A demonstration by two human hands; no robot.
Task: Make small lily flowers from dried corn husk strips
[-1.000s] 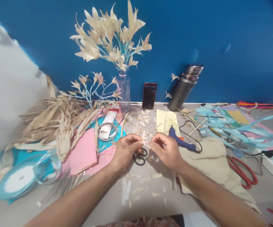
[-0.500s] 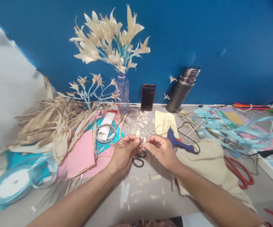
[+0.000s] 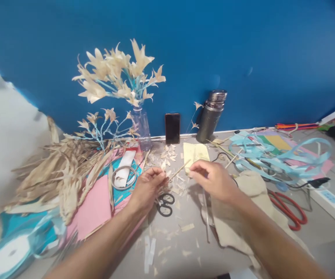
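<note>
Over the table [image 3: 132,260], right hand [image 3: 213,180] hangs apart, thumb and finger nearly closed, any hold impossible to tell; left hand [image 3: 147,188] pinches, fingertips together on a petal [image 3: 163,166]. Gentle there: it looks thin, likely to crease!

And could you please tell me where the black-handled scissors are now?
In the head view, the black-handled scissors lie on the table just below the picture's centre, close to the left hand and farther from the right hand.

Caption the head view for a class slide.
Left hand pinching a pale petal, right hand apart, before a clear bottle of blue-stemmed flowers.
</note>
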